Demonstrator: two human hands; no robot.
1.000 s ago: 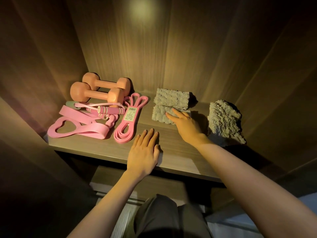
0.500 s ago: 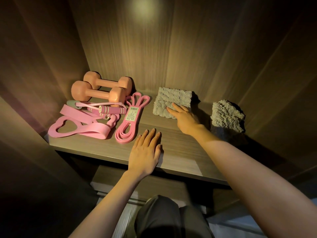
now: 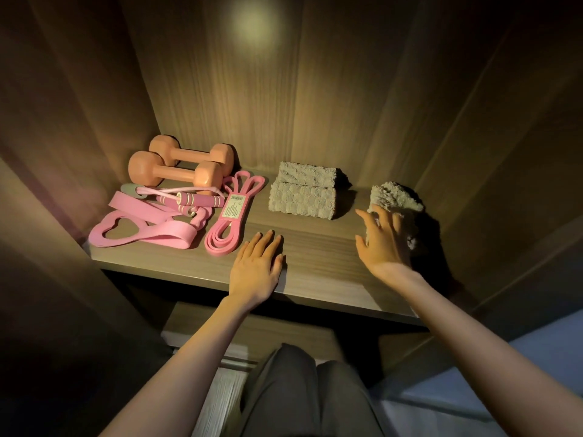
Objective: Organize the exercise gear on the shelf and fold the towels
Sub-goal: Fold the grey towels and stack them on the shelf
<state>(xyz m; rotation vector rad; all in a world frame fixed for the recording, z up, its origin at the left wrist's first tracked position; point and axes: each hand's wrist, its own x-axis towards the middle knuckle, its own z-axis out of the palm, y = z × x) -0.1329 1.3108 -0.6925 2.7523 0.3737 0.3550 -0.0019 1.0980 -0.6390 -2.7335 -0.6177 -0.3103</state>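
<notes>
Shelf [image 3: 315,247]: wooden board in a dim cabinet. Clock bearings run from its middle, with 12 at the back wall.
Left hand [image 3: 257,266]: at 6, palm down on the front edge, fingers straight and close together, holding nothing. Fingertips are near the long band, not touching it.
Right hand [image 3: 383,239]: at 3, fingers spread and laid against the loose towel, thumb out to the side. No curl round the cloth is visible.
Loose towel [image 3: 394,195]: at 2 to 3, a bunched, unfolded heap near the right wall.
Folded towels [image 3: 303,197]: at 12 to 1, one behind the other and touching, apart from the loose towel.
Dumbbells [image 3: 176,171]: at 10, side by side in the back-left corner.
Rope [image 3: 189,200]: at 9 to 10, just in front of the dumbbells, its handles lying over the heart band.
Heart band [image 3: 138,228]: at 8 to 9, flat near the front-left.
Long band [image 3: 232,216]: a narrow labelled coil between the heart band and the folded towels.
Count: dumbbells 2; rope 1; bands 2, as far as the tangle lets me tell; towels 3 (2 folded, 1 loose).
Step, judged: gear looks grouped, and one towel is left to fold.
Risk 1: if pulled with one hand, the soft heap may trail off the front edge.
Risk 2: a right forearm sweep toward 12 could tip the folded towels, as the rear one looks propped rather than flat.
Risk 3: the light is poor at 3, so the towel's corners are hard to find and the fold may come out uneven.
</notes>
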